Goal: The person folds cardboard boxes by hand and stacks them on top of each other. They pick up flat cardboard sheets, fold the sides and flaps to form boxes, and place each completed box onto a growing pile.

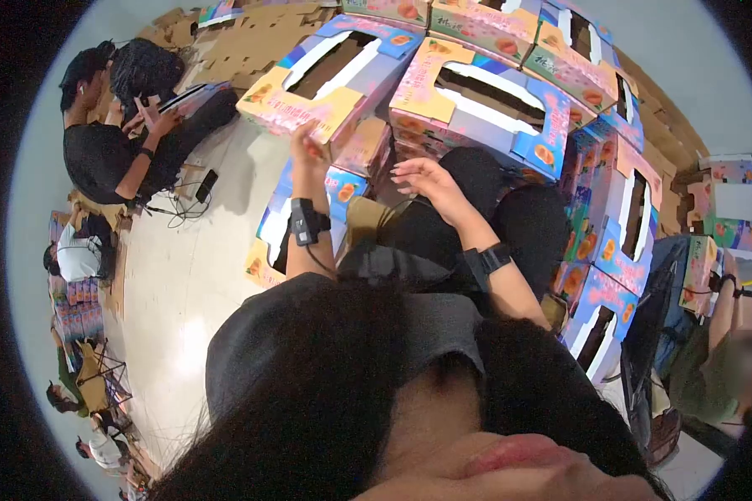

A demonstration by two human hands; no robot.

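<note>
Cardboard box [309, 104], long-slotted, perhaps touches left hand [309, 150]; right hand [434, 185] half-open.

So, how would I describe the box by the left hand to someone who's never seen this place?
Find the pile of boxes in front of the person's knees. At its left side, beside the pale floor, is a box with a long opening in its top. Unlike its neighbours, it has the left hand at its near edge.
</note>
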